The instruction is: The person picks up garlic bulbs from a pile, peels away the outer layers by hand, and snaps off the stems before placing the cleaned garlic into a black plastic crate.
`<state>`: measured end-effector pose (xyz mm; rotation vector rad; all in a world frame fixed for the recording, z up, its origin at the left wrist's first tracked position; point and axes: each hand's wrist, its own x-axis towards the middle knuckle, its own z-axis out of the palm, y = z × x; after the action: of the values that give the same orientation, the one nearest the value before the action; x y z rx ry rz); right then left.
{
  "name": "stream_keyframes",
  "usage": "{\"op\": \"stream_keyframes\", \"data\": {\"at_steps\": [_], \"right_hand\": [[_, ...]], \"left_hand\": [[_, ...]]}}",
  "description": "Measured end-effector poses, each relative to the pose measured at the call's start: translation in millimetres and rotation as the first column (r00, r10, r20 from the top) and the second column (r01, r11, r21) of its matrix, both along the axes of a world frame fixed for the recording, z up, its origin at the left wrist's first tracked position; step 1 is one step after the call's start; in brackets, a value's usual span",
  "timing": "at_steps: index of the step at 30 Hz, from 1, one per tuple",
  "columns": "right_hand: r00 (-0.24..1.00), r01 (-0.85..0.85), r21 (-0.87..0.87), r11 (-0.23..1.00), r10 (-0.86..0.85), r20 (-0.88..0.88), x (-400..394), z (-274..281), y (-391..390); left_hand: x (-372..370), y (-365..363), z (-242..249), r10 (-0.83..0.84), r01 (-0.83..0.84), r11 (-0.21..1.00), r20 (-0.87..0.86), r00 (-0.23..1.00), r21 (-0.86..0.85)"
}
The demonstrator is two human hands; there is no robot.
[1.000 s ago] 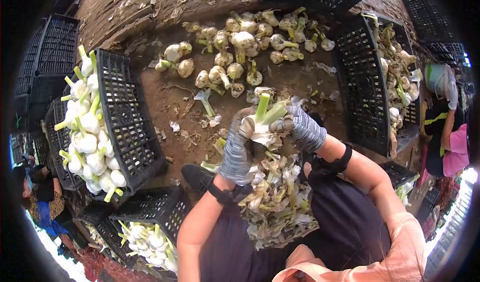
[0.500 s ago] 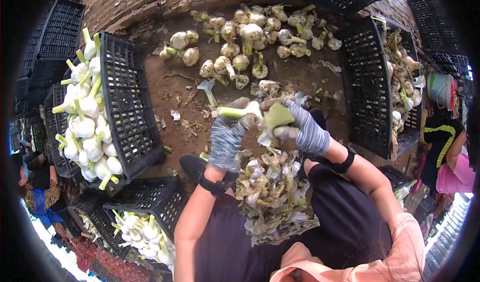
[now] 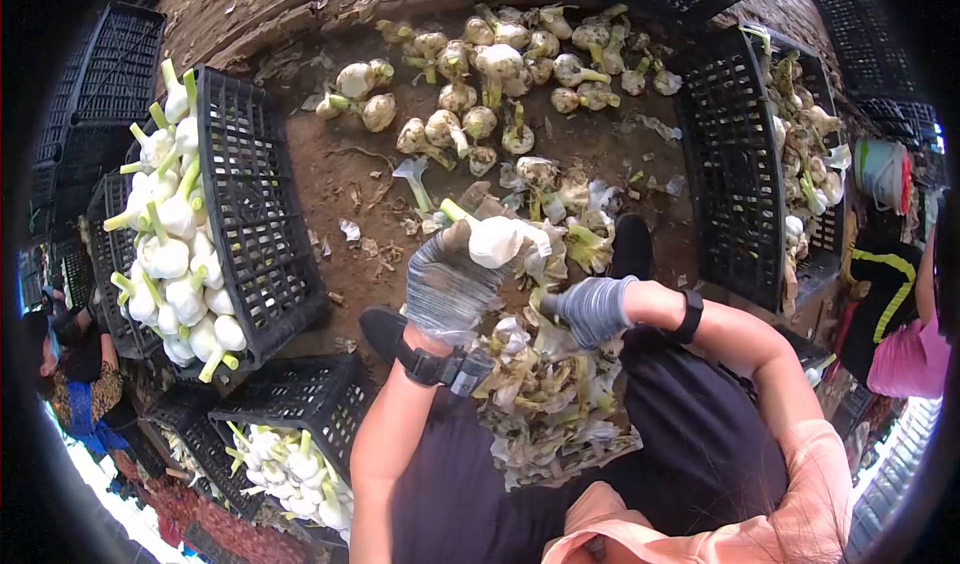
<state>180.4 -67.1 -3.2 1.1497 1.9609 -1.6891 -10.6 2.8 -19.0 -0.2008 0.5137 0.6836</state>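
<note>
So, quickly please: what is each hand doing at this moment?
Left hand: closed on a peeled garlic bulb.
Right hand: fingers curled, over the pile of peelings; whether it holds anything cannot be told.

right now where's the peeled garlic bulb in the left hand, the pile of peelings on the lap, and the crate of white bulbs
peeled garlic bulb (image 3: 497, 241), head view, on its white rounded body
pile of peelings (image 3: 548, 404), head view, on the middle of the heap
crate of white bulbs (image 3: 250, 214), head view, on its black lattice wall

Head view, steeply down, close
</note>
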Motion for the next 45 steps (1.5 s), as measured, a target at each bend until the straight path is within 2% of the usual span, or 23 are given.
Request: {"op": "stream_keyframes", "data": {"at_steps": [2, 5, 6, 8, 10, 12, 14, 15, 17, 18, 20, 22, 24, 25, 27, 31, 33, 36, 38, 40, 41, 44, 45], "right_hand": [[0.983, -0.149, 0.215, 0.965, 0.121, 0.136, 0.5, -9.3, -8.5], [0.9, 0.231, 0.386, 0.893, -0.347, 0.265, 3.7, -0.7, 11.4], [0.815, 0.452, 0.354, 0.819, -0.54, 0.208, 3.5, 21.1, 28.4], [0.647, 0.637, 0.6, 0.484, -0.758, -0.075, 8.2, 9.3, 19.0], [0.598, 0.776, 0.524, 0.35, -0.673, -0.435, 4.1, -9.2, 18.7], [0.753, 0.656, 0.433, 0.619, -0.49, -0.44, -10.4, -44.8, 2.1], [0.933, 0.238, 0.178, 0.955, -0.173, -0.316, -20.1, -21.5, -16.3], [0.931, 0.242, 0.177, 0.954, -0.178, -0.318, -16.9, -27.7, -25.9], [0.97, -0.119, 0.202, 0.972, 0.157, -0.184, -10.7, -21.6, -27.1], [0.982, -0.186, 0.061, 0.981, 0.186, 0.012, -0.8, -4.5, -7.1], [0.958, -0.058, 0.22, 0.974, -0.008, 0.287, 9.1, 2.3, 18.8], [0.905, 0.165, 0.293, 0.942, -0.263, 0.334, 14.6, 3.6, 41.6], [0.846, 0.467, 0.46, 0.755, -0.532, 0.015, 16.8, 13.3, 41.2], [0.848, 0.465, 0.462, 0.755, -0.53, 0.012, 11.1, 11.6, 41.6], [0.749, 0.656, 0.602, 0.455, -0.495, -0.441, -4.4, 4.5, 41.7], [0.851, 0.524, 0.526, 0.67, -0.403, -0.336, -10.1, -35.3, 32.3], [0.957, 0.224, 0.348, 0.91, -0.139, -0.254, -13.9, -44.3, 11.1], [0.903, -0.122, 0.061, 0.991, 0.137, -0.408, -2.9, -60.8, -24.6], [0.992, -0.064, 0.211, 0.975, 0.086, -0.098, 2.1, -32.8, 7.3], [0.968, 0.172, 0.31, 0.935, -0.219, 0.122, 2.3, -27.4, 42.7], [0.911, 0.338, 0.425, 0.84, -0.405, 0.077, 2.2, -29.9, 56.0], [0.831, 0.438, 0.711, 0.549, -0.55, -0.087, -3.3, -51.8, 85.4], [0.843, 0.406, 0.668, 0.624, -0.538, -0.01, -9.5, -47.6, 97.3]], "left_hand": [[-1.8, -1.4, -3.4, -0.012, 0.014, 0.994, -0.019, 1.0, 0.108], [-3.4, 1.0, -5.2, 0.028, -0.019, 0.992, 0.071, 0.997, -0.127], [-4.7, 0.7, -9.9, 0.026, -0.016, 0.991, 0.079, 0.997, -0.13], [-4.0, -2.4, -20.0, -0.061, 0.049, 0.993, -0.109, 0.992, -0.109], [0.5, -10.3, -23.4, -0.026, 0.031, 0.999, -0.126, 0.992, 0.037], [-3.7, -12.6, -33.8, -0.056, 0.055, 0.998, -0.187, 0.981, -0.01], [-3.2, -1.7, -22.5, -0.019, 0.01, 0.999, -0.236, 0.972, -0.036], [-7.6, 4.6, -24.7, -0.014, 0.008, 1.0, -0.226, 0.974, -0.028], [-8.8, 11.4, -22.0, -0.002, -0.002, 1.0, -0.213, 0.977, -0.021], [-9.0, 13.2, -19.8, 0.019, -0.038, 0.995, -0.196, 0.98, -0.094], [-10.6, 15.0, -20.7, 0.053, -0.084, 0.983, -0.189, 0.981, -0.161], [-9.5, 12.3, -28.4, 0.055, -0.071, 0.982, -0.098, 0.994, -0.173], [-6.3, 7.3, -31.5, 0.07, -0.089, 0.987, -0.136, 0.988, -0.137], [-2.6, 6.6, -30.0, 0.049, -0.073, 0.989, -0.184, 0.982, -0.127], [4.7, 2.7, -27.2, -0.002, -0.01, 0.998, -0.205, 0.979, -0.057], [1.1, -8.3, -49.0, 0.014, -0.009, 1.0, -0.304, 0.953, 0.018], [-6.7, 1.4, -43.5, 0.029, -0.041, 0.999, -0.31, 0.95, -0.032], [-19.0, 18.3, -45.2, 0.073, -0.134, 0.977, -0.33, 0.941, -0.165], [-21.9, 24.3, -39.9, 0.08, -0.128, 0.979, -0.284, 0.956, -0.156], [-20.2, 24.2, -37.8, 0.099, -0.14, 0.979, -0.248, 0.964, -0.15], [-17.8, 25.0, -34.8, 0.104, -0.146, 0.977, -0.247, 0.963, -0.156], [-16.0, 20.3, -36.7, 0.049, -0.09, 0.991, -0.365, 0.93, -0.094], [-15.5, 18.3, -41.3, 0.053, -0.096, 0.992, -0.415, 0.908, -0.082]]}}
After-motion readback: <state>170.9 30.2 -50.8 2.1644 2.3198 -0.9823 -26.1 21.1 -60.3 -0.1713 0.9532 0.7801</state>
